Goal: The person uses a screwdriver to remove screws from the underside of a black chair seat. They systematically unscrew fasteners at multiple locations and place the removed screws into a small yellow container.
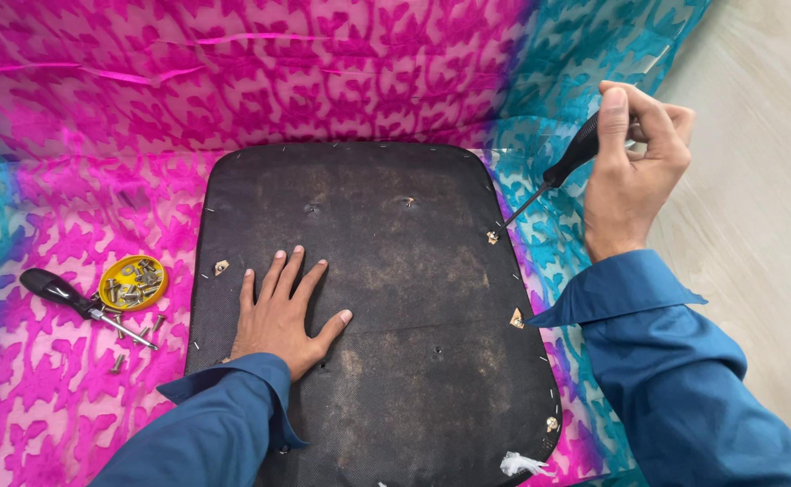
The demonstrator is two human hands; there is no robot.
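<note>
Fingers spread, my left hand (283,311) pins the stiff, seemingly heavy dark seat panel (386,298) flat on the patterned cloth (71,207) while my right hand (634,167) grips the screwdriver (553,176) at its edge.

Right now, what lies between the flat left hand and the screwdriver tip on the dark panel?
Head view: only bare dark panel between left hand and the screwdriver tip.

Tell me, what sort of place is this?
Probably a small furniture-repair spot on a floor: a dark seat panel lies on patterned cloth, a screwdriver works its edge, and a yellow lid of screws sits nearby.
</note>
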